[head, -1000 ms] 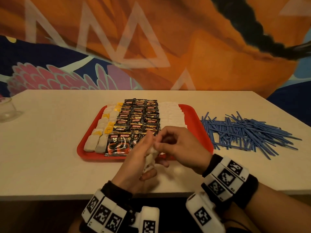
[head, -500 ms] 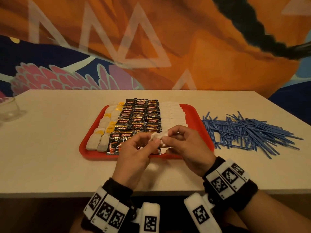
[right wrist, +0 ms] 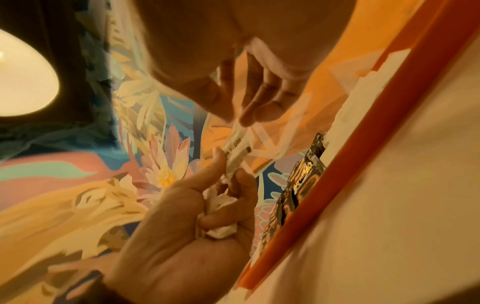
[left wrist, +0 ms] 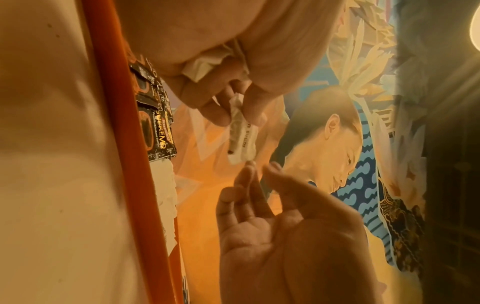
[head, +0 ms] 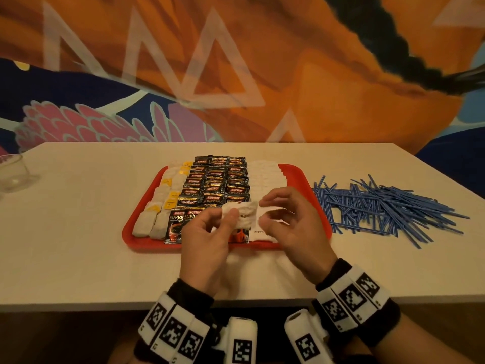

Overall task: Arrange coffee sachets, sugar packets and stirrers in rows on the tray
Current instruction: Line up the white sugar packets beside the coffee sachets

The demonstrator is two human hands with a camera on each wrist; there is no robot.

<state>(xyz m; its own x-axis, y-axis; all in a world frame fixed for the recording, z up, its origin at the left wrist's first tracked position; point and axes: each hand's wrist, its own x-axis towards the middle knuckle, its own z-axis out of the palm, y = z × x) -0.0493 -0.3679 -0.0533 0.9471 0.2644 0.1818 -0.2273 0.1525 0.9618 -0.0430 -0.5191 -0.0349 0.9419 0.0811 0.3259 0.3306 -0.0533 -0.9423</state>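
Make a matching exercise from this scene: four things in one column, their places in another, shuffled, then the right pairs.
Things:
1. blue stirrers
2. Kopiko coffee sachets
3. clear glass
4. white sugar packet

Places:
A. pinched in the left hand
B. far left of the table
C. heaped on the table, right of the red tray
D. middle rows on the tray

Pairs: 1-C, 2-D, 3-B, 4-A

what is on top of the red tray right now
The red tray carries rows of black coffee sachets, with white packets on both sides. The left hand and right hand cover the near end, so the packets there cannot be seen.
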